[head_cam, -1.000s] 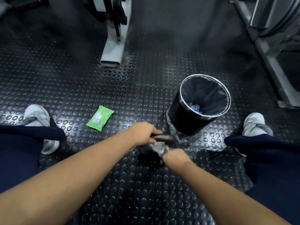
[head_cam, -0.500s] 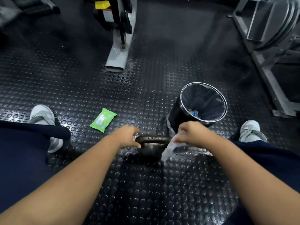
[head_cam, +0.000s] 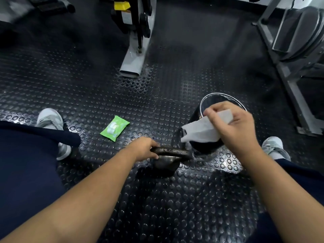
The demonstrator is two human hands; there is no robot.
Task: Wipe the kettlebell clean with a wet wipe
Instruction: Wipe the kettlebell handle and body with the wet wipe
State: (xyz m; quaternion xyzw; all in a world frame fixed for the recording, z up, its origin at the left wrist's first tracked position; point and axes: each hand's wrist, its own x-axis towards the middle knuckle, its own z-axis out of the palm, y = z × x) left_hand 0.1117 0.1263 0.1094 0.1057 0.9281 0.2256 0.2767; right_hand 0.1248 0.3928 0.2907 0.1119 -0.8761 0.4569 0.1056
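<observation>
At the left edge of the frame I saw a grey shoe (head_cam: 50,119) on the studded rubber floor (head_cam: 157,199), and right of it a green wipe packet (head_cam: 114,128) lying flat. Near the centre, my left hand (head_cam: 142,149) had its fingers clamped round the handle of the kettlebell (head_cam: 169,159), which stood on the floor. Further right, my right hand (head_cam: 233,125) pinched the wet wipe (head_cam: 199,131), fingers together on it, above the black bin (head_cam: 206,146), apart from the kettlebell.
</observation>
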